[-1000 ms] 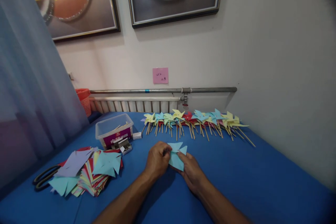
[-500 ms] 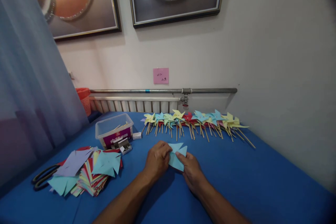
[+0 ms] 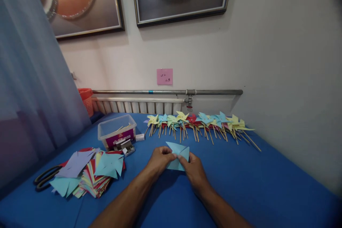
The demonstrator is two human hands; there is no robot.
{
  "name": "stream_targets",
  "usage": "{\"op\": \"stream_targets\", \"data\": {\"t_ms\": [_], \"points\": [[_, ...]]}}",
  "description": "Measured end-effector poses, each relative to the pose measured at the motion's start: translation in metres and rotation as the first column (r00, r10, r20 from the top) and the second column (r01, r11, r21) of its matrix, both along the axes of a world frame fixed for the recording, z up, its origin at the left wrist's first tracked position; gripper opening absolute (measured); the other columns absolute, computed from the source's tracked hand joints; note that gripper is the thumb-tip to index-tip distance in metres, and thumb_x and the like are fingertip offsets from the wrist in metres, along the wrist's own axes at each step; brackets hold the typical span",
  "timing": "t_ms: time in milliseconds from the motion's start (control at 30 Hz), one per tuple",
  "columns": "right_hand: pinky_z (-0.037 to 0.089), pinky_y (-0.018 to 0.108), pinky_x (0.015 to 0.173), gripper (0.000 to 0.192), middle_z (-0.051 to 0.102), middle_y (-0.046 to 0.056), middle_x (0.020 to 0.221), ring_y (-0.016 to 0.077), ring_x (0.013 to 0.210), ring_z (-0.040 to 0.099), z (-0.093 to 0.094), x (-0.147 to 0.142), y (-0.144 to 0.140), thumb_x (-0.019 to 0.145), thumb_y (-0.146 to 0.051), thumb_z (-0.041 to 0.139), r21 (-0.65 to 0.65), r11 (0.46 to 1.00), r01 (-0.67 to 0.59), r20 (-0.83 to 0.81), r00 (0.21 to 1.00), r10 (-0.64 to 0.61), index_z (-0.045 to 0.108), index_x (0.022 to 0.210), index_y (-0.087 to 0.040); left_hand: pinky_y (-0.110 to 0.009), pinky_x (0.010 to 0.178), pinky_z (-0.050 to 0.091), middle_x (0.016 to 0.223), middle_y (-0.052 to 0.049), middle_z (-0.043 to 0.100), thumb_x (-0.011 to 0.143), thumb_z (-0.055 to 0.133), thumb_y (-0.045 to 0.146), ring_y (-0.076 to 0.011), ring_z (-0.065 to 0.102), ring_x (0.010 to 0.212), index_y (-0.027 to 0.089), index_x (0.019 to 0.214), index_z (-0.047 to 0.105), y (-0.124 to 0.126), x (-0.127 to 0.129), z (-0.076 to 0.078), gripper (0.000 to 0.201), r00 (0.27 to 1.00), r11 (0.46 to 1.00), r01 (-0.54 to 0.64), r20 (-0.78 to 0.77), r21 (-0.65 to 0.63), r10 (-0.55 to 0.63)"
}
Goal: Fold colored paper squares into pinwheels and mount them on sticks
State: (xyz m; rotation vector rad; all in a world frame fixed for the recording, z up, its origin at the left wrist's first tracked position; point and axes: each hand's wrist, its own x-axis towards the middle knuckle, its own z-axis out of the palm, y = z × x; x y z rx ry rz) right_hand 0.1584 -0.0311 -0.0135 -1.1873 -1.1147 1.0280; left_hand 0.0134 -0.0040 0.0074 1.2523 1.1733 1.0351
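Observation:
My left hand (image 3: 159, 160) and my right hand (image 3: 194, 171) both pinch a light blue cut paper piece (image 3: 178, 154) just above the blue table (image 3: 267, 181). Its pointed flaps stick up between my fingertips, which meet at its middle. A row of finished paper pinwheels on wooden sticks (image 3: 200, 123) lies along the far side of the table, beyond my hands.
A pile of coloured cut paper squares (image 3: 91, 172) lies at the left, with black scissors (image 3: 44, 180) beside it. A clear plastic box (image 3: 117, 135) and a small metal stapler-like item (image 3: 125, 147) sit behind the pile. An orange basket (image 3: 85, 101) stands by the radiator.
My hands have drawn closer together on the blue paper, and the piece has turned and folded a little, its flaps now pointing up and left.

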Motion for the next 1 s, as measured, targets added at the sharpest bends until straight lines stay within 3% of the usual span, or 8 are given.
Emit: {"op": "stream_targets", "data": {"t_ms": [300, 600, 1000], "points": [[0.052, 0.033, 0.064, 0.039, 0.076, 0.005, 0.076, 0.0254, 0.072, 0.068, -0.006, -0.003, 0.000, 0.070, -0.045, 0.074, -0.011, 0.997, -0.072, -0.082, 0.994, 0.071, 0.075, 0.098, -0.018, -0.022, 0.047, 0.025, 0.046, 0.008, 0.045, 0.063, 0.069, 0.011, -0.0062, 0.035, 0.043, 0.018, 0.056, 0.050, -0.001, 0.002, 0.006, 0.022, 0.998, 0.998, -0.062, 0.019, -0.033, 0.063], [0.050, 0.031, 0.061, 0.042, 0.077, 0.005, 0.077, 0.0227, 0.067, 0.066, -0.009, -0.002, 0.003, 0.070, -0.050, 0.074, -0.019, 0.994, -0.109, -0.075, 0.991, 0.107, 0.076, 0.095, -0.017, -0.022, 0.046, 0.024, 0.046, 0.008, 0.044, 0.066, 0.069, 0.011, -0.0065, 0.034, 0.043, 0.019, 0.055, 0.048, -0.004, 0.004, 0.011, 0.025, 0.997, 0.994, -0.076, -0.017, -0.075, 0.075], [0.047, 0.030, 0.060, 0.043, 0.074, 0.003, 0.073, 0.0209, 0.062, 0.064, -0.008, -0.003, -0.001, 0.075, -0.058, 0.071, -0.021, 0.994, -0.108, -0.124, 0.987, 0.105, 0.073, 0.090, -0.018, -0.022, 0.044, 0.022, 0.046, 0.008, 0.042, 0.066, 0.070, 0.012, -0.0059, 0.032, 0.043, 0.019, 0.054, 0.047, -0.001, 0.002, 0.004, 0.028, 0.993, 0.996, -0.080, -0.091, -0.027, 0.077]]}}
